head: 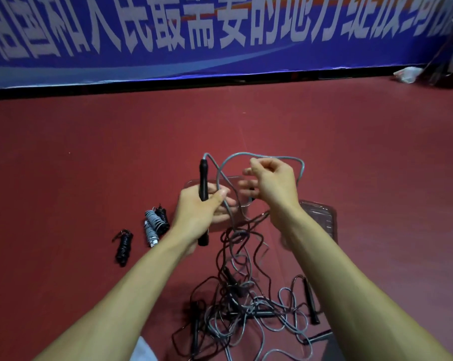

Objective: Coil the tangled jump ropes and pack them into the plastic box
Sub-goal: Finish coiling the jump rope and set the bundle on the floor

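Winding a grey rope around its black handle, above the tangle.

The left hand (pixel 201 207) grips the black rod-shaped handle (pixel 203 183) upright; the right hand (pixel 272 183) pinches a loop of thin grey cord (pixel 261 155). The clear plastic box (pixel 242 194) sits just behind, apparently empty. Three coiled rope bundles (pixel 152 225) lie left. Next, I judge: wrap the loop down while freeing slack from the tangled rope pile (pixel 246 295).

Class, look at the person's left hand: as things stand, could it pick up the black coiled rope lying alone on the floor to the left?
Probably not yet: the left hand is closed round a black handle. The floor around the coiled rope is bare.
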The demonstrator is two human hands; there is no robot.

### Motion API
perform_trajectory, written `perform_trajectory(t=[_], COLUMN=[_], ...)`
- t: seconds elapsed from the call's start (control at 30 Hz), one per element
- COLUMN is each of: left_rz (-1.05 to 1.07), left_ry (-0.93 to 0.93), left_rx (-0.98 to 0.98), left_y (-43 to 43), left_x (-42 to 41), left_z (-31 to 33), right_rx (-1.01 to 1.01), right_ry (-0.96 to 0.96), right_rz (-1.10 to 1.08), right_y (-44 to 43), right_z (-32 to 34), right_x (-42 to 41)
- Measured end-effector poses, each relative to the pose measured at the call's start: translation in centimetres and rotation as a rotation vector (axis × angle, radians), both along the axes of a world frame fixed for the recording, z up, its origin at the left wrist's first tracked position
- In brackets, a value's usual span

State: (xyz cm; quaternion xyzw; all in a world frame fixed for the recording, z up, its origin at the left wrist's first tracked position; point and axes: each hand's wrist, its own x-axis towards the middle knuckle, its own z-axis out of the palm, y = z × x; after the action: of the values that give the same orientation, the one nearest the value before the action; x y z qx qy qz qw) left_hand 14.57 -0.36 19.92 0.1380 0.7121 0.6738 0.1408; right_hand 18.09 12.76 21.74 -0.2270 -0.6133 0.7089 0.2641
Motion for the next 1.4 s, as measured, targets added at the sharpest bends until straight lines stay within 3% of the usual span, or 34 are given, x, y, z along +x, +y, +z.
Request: perform_trajectory(t=[0.17,0.23,0.47,0.67,0.9,1.0,1.1,1.23,1.4], left_rz=[0.161,0.195,0.192,0.155,0.151,0.144,0.174,0.217,0.062], left_ry=[-0.154,-0.222,-0.346,-0.425,-0.435,-0.465,-0.423,-0.247,-0.12], left_rx=[0.295,0.409,0.716,0.9,0.964,1.014,0.999,0.69,0.288], left_y=[-0.4,-0.9,-3.1,-3.9,-3.4,-3.4,-3.1,-2.3,-1.9], left_x=[-0.6,-0.9,-1.9,-1.8,-1.7,-1.9,-2.2,-2.3,-2.0], left_z=[1.3,1.8,2.6,3.8,3.9,3.8,3.2,2.0,0.3], right_rx=[0.75,0.913,0.981,1.112,0.895,0.885,0.663,0.34,-0.011], right_ry=[-0.38,-0.441,-0.385,-0.402,-0.424,-0.377,-0.247,-0.027,0.21], right_rz=[0.263,0.351,0.433,0.379,0.52,0.462,0.341,0.179,0.105], right_y=[-0.9,-1.7,-2.6,-2.8,-2.5,-2.6,-2.5,-2.5,-2.3], right_z=[-1.1,-1.0,-1.5,-2.9,-2.6,-2.5,-2.5,-1.3,1.1], right_x=[0.1,0.4,-0.1,-0.4,-0.1,0.1,0.0,0.0,0.6])
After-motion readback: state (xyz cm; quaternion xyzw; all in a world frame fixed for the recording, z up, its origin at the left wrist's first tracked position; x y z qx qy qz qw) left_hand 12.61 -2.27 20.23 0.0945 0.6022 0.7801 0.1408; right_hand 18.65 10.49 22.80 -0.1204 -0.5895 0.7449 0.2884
